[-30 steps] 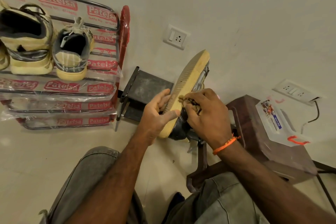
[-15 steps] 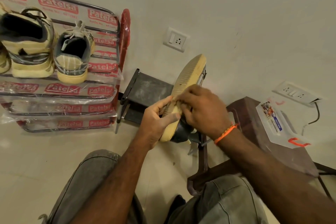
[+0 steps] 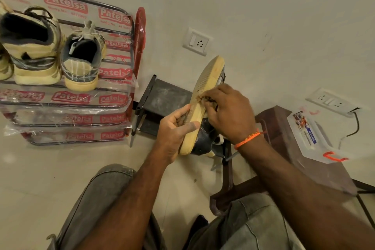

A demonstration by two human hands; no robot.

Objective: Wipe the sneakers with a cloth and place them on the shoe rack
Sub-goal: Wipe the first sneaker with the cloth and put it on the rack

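On shoe rack: two sneakers visible.

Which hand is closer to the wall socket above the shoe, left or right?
Right. The right hand works the cloth on the sole of the sneaker, partway up toward the wall socket. The left hand grips the sole lower, farther from it.

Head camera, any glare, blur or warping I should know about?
Head view: dim, warm light; wide-angle bending curves the shoe rack bars; its plastic wrap shows glare; the right hand, cloth and sneaker sole look sharp.
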